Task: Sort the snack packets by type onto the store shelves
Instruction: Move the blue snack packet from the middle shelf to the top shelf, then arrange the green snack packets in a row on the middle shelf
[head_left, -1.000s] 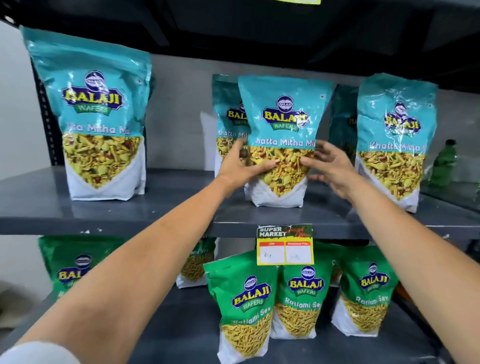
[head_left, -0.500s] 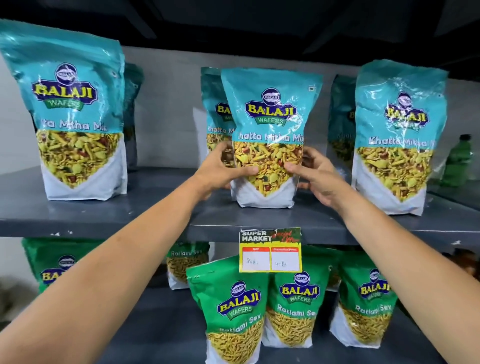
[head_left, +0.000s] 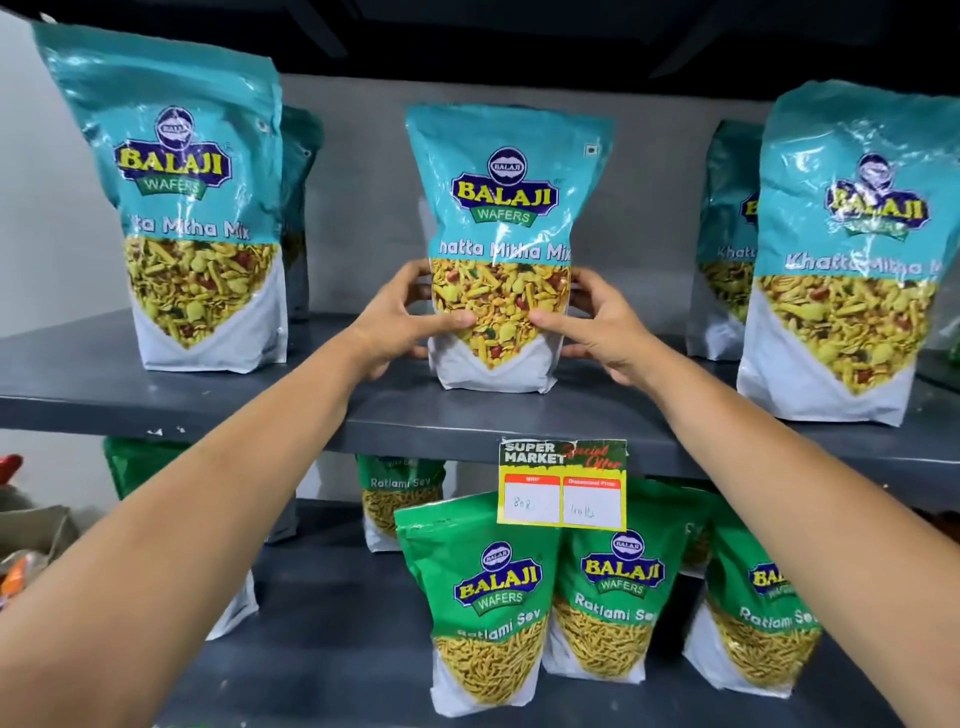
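A teal Khatta Mitha Mix packet (head_left: 503, 208) stands upright in the middle of the upper grey shelf (head_left: 426, 421). My left hand (head_left: 400, 322) grips its left side and my right hand (head_left: 597, 325) grips its right side, thumbs on the front. Two more teal packets stand on the same shelf, one at the left (head_left: 187, 208) and one at the right (head_left: 852, 249), each with another packet behind it. Green Ratlami Sev packets (head_left: 488, 603) stand in a row on the lower shelf.
A yellow price tag (head_left: 563, 486) hangs from the upper shelf's front edge. A dark shelf board runs overhead. At the far left, a cardboard box (head_left: 31, 530) with other items sits beside the rack. Bare shelf shows between the teal packets.
The camera has come closer and the centre packet now stands straight in front of the one behind it, hiding it. Both hands stay on its sides.
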